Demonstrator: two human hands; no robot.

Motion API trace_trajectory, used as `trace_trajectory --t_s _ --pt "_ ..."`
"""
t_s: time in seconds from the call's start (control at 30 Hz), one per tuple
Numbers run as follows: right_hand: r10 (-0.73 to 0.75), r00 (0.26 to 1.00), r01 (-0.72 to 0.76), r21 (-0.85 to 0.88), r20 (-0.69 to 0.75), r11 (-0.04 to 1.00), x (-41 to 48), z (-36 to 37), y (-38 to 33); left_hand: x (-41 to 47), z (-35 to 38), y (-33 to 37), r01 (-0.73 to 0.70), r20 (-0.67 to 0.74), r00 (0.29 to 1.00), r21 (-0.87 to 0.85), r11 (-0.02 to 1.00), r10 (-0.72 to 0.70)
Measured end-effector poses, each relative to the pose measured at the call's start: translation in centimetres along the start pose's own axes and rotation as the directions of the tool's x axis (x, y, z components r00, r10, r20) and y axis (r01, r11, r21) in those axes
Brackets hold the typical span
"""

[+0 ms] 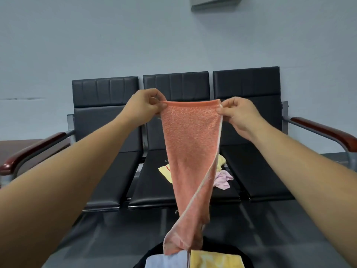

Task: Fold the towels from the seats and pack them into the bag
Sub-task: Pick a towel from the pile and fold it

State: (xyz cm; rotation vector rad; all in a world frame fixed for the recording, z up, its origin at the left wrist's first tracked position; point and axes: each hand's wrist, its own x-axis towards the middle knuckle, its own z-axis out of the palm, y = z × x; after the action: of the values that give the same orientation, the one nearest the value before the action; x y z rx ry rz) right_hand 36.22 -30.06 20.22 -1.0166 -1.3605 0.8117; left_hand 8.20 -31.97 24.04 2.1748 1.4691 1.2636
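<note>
An orange towel (190, 151) hangs lengthwise in front of me, twisted near its lower end. My left hand (144, 105) pinches its top left corner and my right hand (238, 115) pinches the top right corner, both raised at chest height. On the middle seat (152, 182) behind the orange towel lie a crumpled yellow towel (166, 172) and a pink towel (223, 178). At the bottom edge sits a black bag (244, 254) holding a folded light blue towel (164, 261) and a folded yellow towel (214, 260). The orange towel's lower end dangles just above them.
A row of three black padded seats (249, 113) stands against a pale wall, with dark red armrests at the left (32, 149) and right (324, 130) ends. Dark floor lies between the seats and the bag.
</note>
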Motion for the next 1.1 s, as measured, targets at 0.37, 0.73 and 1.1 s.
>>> trace_trajectory --t_s 0.37,0.73,1.1 --pt "0.053 0.990 -0.096 0.354 0.128 0.930 2.6 1.4 -3.9 3.3 -1.4 1.3 -0.003 -0.188 0.981 -0.281 0.960 -0.052" --pt "0.087 0.966 -0.144 0.225 0.245 0.964 1.6 3.5 -1.3 2.5 0.5 -1.9 0.179 -0.104 0.967 -0.376 0.909 -0.233" --pt "0.113 0.901 -0.292 0.392 0.418 0.873 -1.3 6.5 2.4 0.9 2.5 -4.2 0.229 -0.003 0.963 -0.523 0.821 -0.271"
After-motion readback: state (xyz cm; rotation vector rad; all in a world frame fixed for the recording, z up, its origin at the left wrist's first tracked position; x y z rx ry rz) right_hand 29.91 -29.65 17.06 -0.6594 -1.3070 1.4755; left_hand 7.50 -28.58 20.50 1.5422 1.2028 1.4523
